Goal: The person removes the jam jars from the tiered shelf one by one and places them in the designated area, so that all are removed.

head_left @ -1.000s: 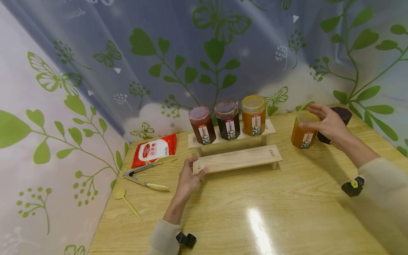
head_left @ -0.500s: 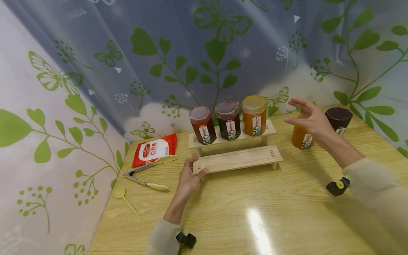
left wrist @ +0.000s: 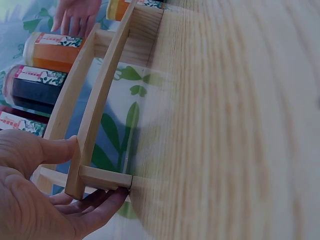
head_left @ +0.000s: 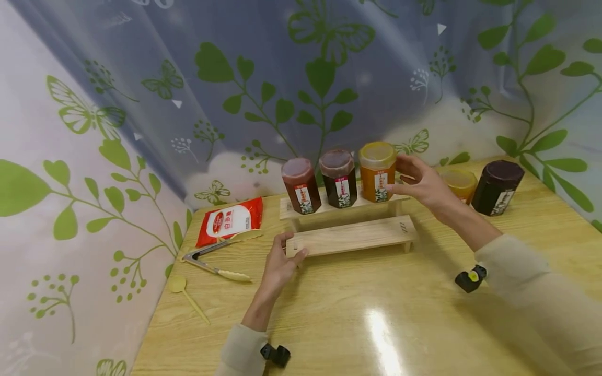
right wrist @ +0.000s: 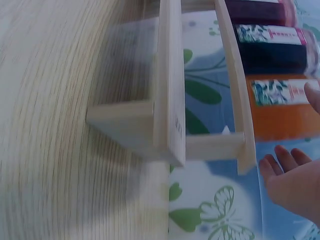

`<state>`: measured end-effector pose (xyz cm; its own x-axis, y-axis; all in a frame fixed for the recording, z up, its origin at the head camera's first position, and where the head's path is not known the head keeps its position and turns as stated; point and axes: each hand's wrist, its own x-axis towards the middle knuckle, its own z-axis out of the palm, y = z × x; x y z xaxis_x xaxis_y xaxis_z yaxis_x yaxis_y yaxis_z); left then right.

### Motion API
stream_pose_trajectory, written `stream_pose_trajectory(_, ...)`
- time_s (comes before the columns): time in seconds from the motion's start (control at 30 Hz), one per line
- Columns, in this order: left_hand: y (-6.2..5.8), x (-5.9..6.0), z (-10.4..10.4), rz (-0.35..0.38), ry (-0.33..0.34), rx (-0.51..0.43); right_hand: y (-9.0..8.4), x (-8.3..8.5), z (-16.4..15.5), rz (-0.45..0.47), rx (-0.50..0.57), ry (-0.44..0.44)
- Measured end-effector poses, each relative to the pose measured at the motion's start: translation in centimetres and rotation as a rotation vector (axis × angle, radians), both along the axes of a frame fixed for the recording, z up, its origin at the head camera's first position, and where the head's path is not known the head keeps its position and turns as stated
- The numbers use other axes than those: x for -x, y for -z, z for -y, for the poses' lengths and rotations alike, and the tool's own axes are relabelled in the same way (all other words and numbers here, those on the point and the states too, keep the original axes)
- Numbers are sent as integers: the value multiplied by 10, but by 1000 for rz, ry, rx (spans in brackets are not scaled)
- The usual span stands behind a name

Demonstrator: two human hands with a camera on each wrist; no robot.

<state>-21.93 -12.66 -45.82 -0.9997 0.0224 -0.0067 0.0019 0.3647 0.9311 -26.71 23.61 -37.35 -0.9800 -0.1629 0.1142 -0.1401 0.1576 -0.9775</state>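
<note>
A two-tier wooden shelf (head_left: pixel 352 235) stands on the table. Its upper tier bears a red jar (head_left: pixel 301 185), a dark jar (head_left: pixel 337 177) and an orange jar (head_left: pixel 377 171). My left hand (head_left: pixel 282 258) pinches the left end of the lower tier, thumb on top and fingers underneath (left wrist: pixel 95 202). My right hand (head_left: pixel 416 180) is open with spread fingers just right of the shelf's orange jar (right wrist: pixel 285 107); whether they touch is unclear. Behind that hand a second orange jar (head_left: pixel 461 183) and a dark-lidded jar (head_left: pixel 496 187) stand on the table.
A red-and-white packet (head_left: pixel 228 220), tongs (head_left: pixel 213 258) and a small yellow spoon (head_left: pixel 183 292) lie at the table's left, near its edge. A leaf-printed curtain (head_left: pixel 282 78) hangs close behind the shelf and along the left side.
My right hand let go of the orange jar on the table at the right and moved left to the orange jar on the shelf. My left hand stayed on the shelf's end.
</note>
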Motion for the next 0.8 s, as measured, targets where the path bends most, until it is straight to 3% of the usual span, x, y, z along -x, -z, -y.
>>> stream_pose_trajectory(0.27, 3, -1, 0, 4, -6, -7, 6, 3, 23, 34, -10, 13)
stream_pose_trajectory(0.8, 1, 0, -1, -1, -8, -1, 10, 6, 46, -2, 4, 146)
